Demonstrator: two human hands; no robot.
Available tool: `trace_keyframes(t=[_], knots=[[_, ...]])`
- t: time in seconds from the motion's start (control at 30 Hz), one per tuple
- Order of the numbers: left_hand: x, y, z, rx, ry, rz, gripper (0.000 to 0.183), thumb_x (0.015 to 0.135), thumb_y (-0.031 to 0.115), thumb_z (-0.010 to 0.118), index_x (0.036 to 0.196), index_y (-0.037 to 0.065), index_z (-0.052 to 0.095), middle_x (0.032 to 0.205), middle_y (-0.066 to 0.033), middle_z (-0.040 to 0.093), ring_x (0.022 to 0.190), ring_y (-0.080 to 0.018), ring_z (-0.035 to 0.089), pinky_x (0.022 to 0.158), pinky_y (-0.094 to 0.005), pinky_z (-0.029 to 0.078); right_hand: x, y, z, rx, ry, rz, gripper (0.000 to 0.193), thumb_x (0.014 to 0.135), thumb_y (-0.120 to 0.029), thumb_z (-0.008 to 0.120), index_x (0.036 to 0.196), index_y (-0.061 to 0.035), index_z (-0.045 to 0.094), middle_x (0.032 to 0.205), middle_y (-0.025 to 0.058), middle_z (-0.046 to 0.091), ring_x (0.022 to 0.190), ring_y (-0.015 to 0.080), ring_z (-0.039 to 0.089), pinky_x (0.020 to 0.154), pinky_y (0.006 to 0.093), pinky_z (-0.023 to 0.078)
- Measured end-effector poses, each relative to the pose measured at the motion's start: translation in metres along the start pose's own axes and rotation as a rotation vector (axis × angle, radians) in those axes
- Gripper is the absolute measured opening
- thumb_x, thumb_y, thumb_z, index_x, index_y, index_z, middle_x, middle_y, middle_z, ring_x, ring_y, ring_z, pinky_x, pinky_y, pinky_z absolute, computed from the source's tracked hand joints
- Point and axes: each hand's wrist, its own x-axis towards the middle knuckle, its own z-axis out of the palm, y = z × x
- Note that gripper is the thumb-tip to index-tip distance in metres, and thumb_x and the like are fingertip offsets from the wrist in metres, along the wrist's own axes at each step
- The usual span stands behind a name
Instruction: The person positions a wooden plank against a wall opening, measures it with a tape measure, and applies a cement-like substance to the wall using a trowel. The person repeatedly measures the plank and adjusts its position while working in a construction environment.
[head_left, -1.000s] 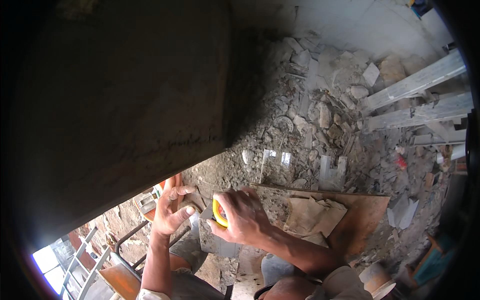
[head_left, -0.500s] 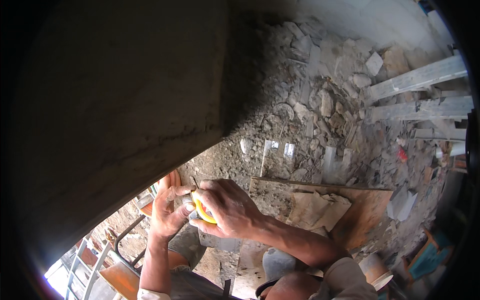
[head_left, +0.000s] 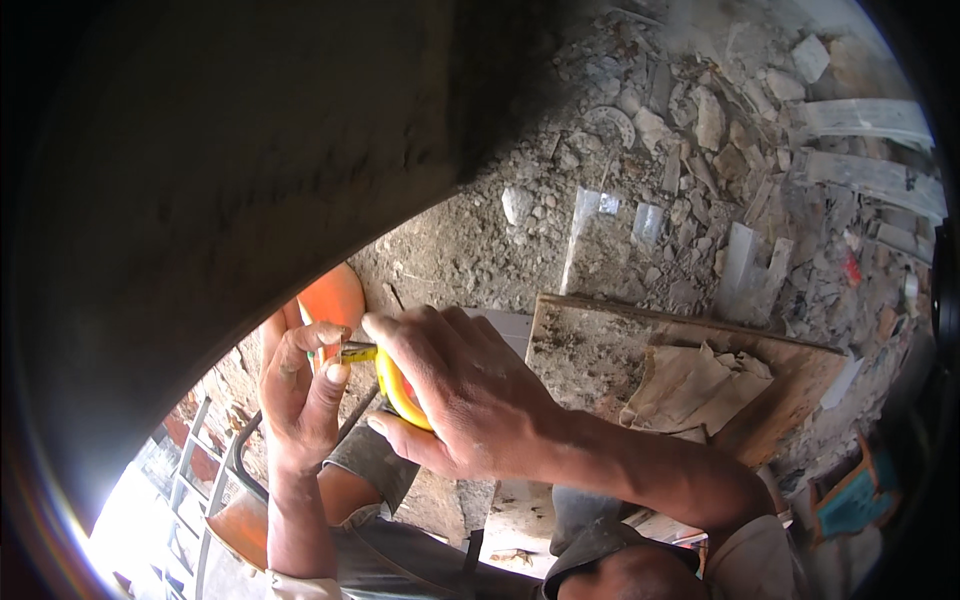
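Note:
My right hand [head_left: 465,390] is wrapped round a yellow tape measure [head_left: 401,398], held out in front of me. A short stretch of its yellow blade [head_left: 358,353] is pulled out to the left. My left hand [head_left: 300,395] pinches the blade's end between thumb and forefinger. Just behind the left fingertips shows a rounded orange thing [head_left: 335,300] whose kind I cannot tell. Both hands are close to the lower edge of a large dark surface [head_left: 300,150].
Broken rubble [head_left: 710,120] covers the ground at the far right, with pale beams [head_left: 870,120] lying there. A wooden board [head_left: 590,345] carries crumpled brown paper [head_left: 700,385]. A metal ladder [head_left: 190,470] stands lower left; a teal box-like thing [head_left: 855,490] is lower right.
The blade now shows between my hands, which have moved slightly apart. Both hands have shifted left and up in the view. The background has slid right as the view turned.

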Motion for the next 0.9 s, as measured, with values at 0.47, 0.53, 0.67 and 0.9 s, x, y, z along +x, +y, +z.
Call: trace_keyframes(t=[0.47,0.53,0.67,0.9], knots=[[0.003,0.003,-0.006,0.043,0.015,0.036,0.027,0.104,0.022,0.054,0.105,-0.002,0.066,0.158,-0.0301,0.034,0.140,-0.0336,0.045,0.094,-0.0343,0.046,-0.083,0.004,-0.079,0.397,-0.473,0.608,0.045,0.097,-0.043,0.064,0.112,-0.0013,0.058,0.075,0.0121,0.059,0.067,0.0284,0.064,0.062,0.0447,0.048],[0.003,0.007,-0.009,0.075,0.018,-0.007,0.025,0.104,0.018,0.053,0.104,-0.004,0.065,0.153,-0.0286,0.039,0.129,-0.0302,0.049,0.090,-0.0335,0.047,-0.082,0.005,-0.091,0.441,-0.551,0.737,0.042,0.099,-0.046,0.061,0.103,-0.0043,0.061,0.074,0.0110,0.063,0.063,0.0238,0.061,0.061,0.0411,0.048],[0.011,0.012,0.000,0.168,0.036,0.032,0.025,0.103,0.013,0.050,0.105,-0.006,0.066,0.147,-0.0255,0.041,0.114,-0.0241,0.050,0.087,-0.0332,0.045,-0.105,0.002,-0.105,0.366,-0.454,0.763,0.035,0.097,-0.038,0.061,0.093,-0.0037,0.062,0.076,0.0137,0.065,0.062,0.0257,0.061,0.061,0.0417,0.048],[-0.001,-0.007,0.008,-0.214,-0.037,0.096,0.047,0.108,0.024,0.039,0.145,-0.004,0.046,0.167,-0.0296,-0.010,0.157,-0.0390,0.002,0.126,-0.0484,0.009,-0.143,-0.029,-0.123,-0.390,-0.018,0.360,0.010,0.093,-0.011,0.063,0.087,-0.0033,0.061,0.074,0.0169,0.061,0.062,0.0343,0.059,0.057,0.0432,0.045]])
